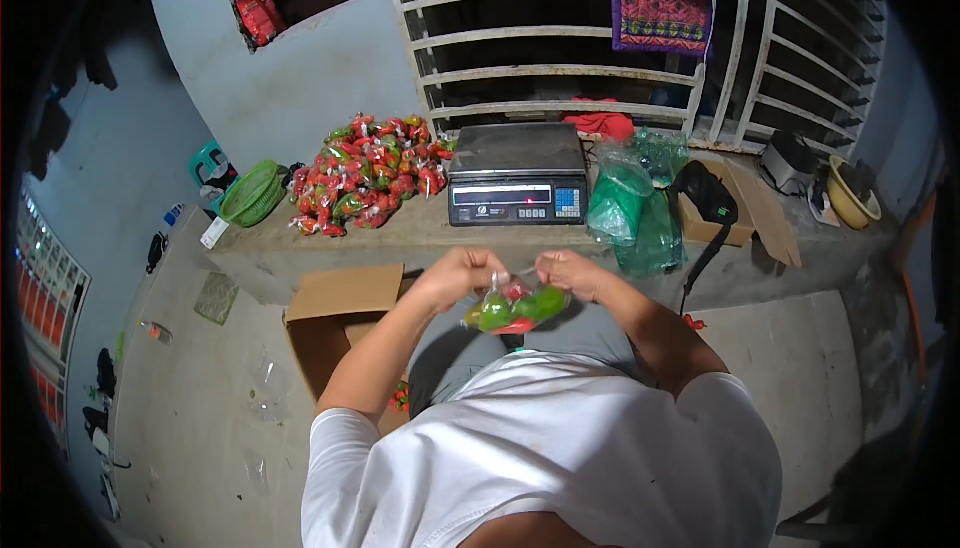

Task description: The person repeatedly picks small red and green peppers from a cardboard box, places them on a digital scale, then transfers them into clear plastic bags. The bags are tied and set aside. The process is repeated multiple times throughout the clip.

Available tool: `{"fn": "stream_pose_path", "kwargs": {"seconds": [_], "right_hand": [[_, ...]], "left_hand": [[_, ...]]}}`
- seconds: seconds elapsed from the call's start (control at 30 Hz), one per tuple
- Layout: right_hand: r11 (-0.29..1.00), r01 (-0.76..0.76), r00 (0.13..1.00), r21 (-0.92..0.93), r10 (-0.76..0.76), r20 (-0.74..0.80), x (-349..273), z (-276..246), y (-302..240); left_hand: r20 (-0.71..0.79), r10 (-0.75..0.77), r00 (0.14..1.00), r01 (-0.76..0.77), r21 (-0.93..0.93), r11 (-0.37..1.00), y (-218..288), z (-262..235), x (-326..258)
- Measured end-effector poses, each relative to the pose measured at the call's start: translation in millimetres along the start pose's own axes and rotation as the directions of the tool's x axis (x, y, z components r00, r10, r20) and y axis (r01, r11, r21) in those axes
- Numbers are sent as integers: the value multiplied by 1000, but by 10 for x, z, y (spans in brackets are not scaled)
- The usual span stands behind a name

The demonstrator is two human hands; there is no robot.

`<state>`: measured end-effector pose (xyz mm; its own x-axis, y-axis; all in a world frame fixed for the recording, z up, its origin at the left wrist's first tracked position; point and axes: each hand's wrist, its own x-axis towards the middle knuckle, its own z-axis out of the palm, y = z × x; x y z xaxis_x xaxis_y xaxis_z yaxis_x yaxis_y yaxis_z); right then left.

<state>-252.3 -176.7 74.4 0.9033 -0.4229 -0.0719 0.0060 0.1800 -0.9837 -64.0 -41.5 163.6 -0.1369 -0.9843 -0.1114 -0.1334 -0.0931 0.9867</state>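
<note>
A clear plastic bag of green and red peppers (515, 310) hangs in front of my body, above my lap. My left hand (464, 276) pinches the bag's upper left edge. At the opposite upper corner, my right hand (575, 274) has its fingers closed on the plastic. Just beyond the hands, a dark digital scale (517, 173) with a lit display stands on the concrete ledge (420, 238); its pan carries nothing. To the left of the scale lies a big heap of filled pepper bags (370, 176).
An open cardboard box (345, 293) sits below the ledge at left. Green plastic bags (630, 203) lie right of the scale, beside a small carton (715, 223) with a black pouch (706, 191). Green baskets (252, 194) stand at far left, a yellow basin (850, 195) at far right.
</note>
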Motion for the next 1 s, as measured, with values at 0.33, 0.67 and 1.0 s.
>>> {"fn": "stream_pose_path", "kwargs": {"seconds": [0.33,0.67,1.0], "right_hand": [[985,-35,994,166,17,113,-409,862,-202],[983,-57,989,177,79,-124,-5,-107,-98],[864,-74,981,498,-27,192,-292,880,46]], "left_hand": [[-319,59,946,-241,-568,787,-253,-43,272],[-287,-62,956,108,145,984,-494,53,134],[-204,129,971,-237,-719,654,-108,86,216]]}}
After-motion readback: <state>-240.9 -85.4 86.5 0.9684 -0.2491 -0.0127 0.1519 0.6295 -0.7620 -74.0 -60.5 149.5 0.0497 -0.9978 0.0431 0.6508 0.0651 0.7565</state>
